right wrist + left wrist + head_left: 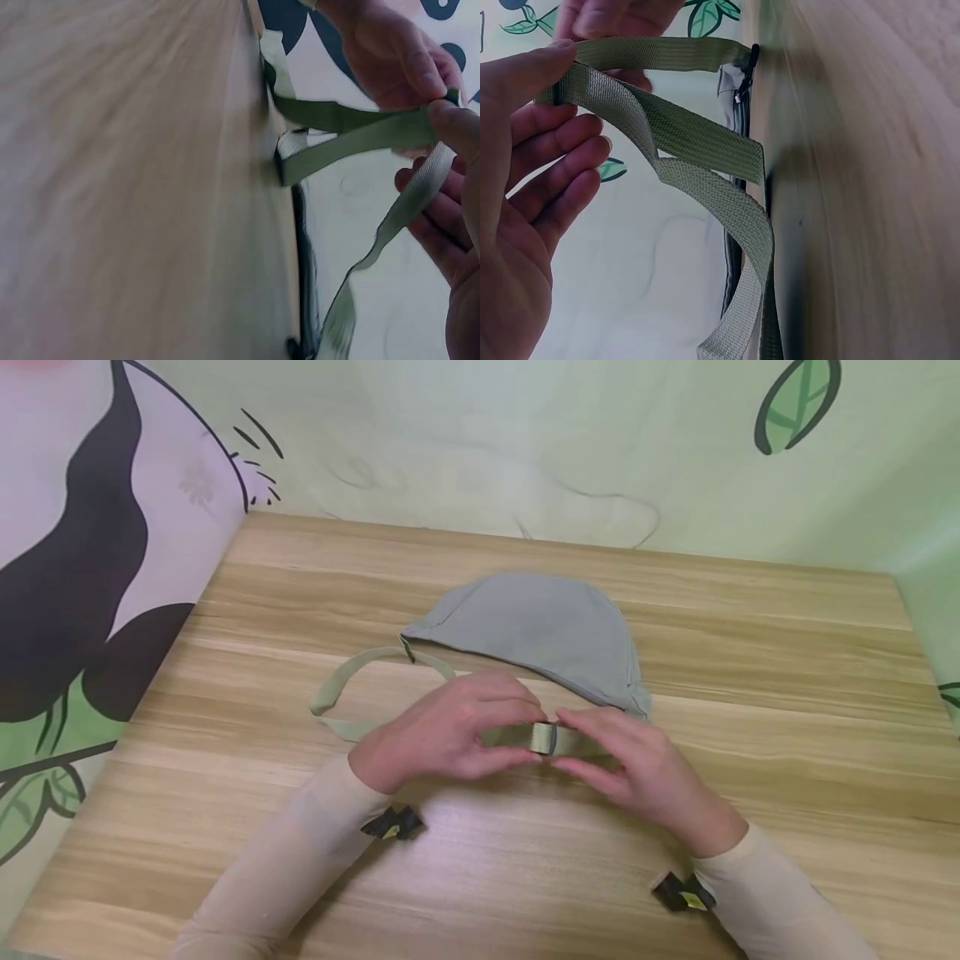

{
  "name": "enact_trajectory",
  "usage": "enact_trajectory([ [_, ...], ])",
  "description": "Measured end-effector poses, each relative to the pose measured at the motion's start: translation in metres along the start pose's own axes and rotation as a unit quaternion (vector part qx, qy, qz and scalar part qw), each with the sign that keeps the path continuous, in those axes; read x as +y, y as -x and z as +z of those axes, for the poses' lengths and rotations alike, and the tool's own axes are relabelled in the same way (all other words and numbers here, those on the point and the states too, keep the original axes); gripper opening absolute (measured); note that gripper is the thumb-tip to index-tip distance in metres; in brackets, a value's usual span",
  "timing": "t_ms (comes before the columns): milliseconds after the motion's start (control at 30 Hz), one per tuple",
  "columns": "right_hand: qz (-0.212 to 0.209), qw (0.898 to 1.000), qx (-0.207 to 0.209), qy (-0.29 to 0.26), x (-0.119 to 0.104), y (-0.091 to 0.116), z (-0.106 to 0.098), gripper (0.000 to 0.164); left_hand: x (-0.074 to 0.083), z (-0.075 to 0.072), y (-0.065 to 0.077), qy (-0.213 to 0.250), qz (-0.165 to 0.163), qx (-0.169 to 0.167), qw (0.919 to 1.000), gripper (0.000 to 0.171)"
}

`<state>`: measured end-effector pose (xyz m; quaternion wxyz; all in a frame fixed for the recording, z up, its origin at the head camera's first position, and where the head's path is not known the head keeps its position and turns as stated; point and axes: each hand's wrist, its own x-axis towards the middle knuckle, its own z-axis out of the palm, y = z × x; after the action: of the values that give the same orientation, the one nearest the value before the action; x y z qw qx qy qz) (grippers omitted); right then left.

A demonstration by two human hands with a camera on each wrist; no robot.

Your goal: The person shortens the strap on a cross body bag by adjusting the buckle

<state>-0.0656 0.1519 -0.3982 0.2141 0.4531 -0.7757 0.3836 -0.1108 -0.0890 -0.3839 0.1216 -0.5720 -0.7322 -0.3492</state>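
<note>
A grey, half-moon-shaped bag (532, 618) lies flat on the table, its straight edge toward me. From its left corner a pale green webbing strap (337, 681) loops out and runs to my hands. Just in front of the bag, my left hand (450, 727) pinches the strap by a dark slider buckle (553, 738). On the buckle's other side my right hand (637, 764) holds the webbing between thumb and fingers. Strap lengths (705, 146) hang in loops below the fingers in the left wrist view. A twisted length (397, 202) trails from the right hand in the right wrist view.
The wood-grain table (787, 643) meets a pale green wall (480, 452) at the back. A panda picture covers the left wall (172, 485). Small black devices (393, 822) sit at both sleeve cuffs.
</note>
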Motion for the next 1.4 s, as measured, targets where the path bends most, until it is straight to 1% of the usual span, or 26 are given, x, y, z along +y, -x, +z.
enact_trajectory([
  [167, 0.037, 0.999, -0.003, 0.017, 0.004, 0.009, -0.003, 0.041, -0.001, -0.003, 0.001, -0.003, -0.004, 0.004, 1.0, 0.028],
  [267, 0.044, 0.999, 0.002, 0.016, 0.006, 0.011, -0.004, 0.038, -0.001, -0.004, 0.001, -0.005, -0.006, 0.006, 1.0, 0.029],
  [400, 0.03, 1.0, 0.005, 0.007, 0.007, 0.01, -0.004, 0.034, -0.001, -0.004, 0.002, -0.004, -0.01, 0.006, 0.9999, 0.028],
  [633, 0.011, 1.0, 0.007, 0.003, 0.005, 0.006, -0.005, 0.033, -0.002, -0.003, 0.002, 0.005, -0.01, 0.001, 0.9999, 0.028],
  [933, 0.005, 1.0, 0.013, 0.002, -0.001, -0.005, 0.0, 0.034, -0.003, 0.001, 0.0, 0.005, -0.01, -0.011, 0.9999, 0.025],
  [1033, 0.013, 1.0, 0.006, 0.005, -0.001, -0.005, 0.001, 0.035, -0.004, 0.001, 0.0, 0.009, -0.01, -0.012, 0.9998, 0.025],
  [1133, 0.027, 1.0, -0.011, 0.011, 0.001, -0.004, 0.001, 0.037, -0.004, 0.0, 0.001, 0.012, -0.011, -0.012, 0.9998, 0.026],
  [1300, 0.065, 0.997, -0.05, 0.01, 0.004, 0.002, 0.0, 0.044, -0.005, -0.001, 0.002, 0.014, -0.017, -0.012, 0.9997, 0.027],
  [1400, 0.084, 0.994, -0.067, 0.024, 0.005, 0.007, -0.002, 0.046, -0.005, -0.002, 0.003, 0.01, -0.017, -0.009, 0.9998, 0.028],
])
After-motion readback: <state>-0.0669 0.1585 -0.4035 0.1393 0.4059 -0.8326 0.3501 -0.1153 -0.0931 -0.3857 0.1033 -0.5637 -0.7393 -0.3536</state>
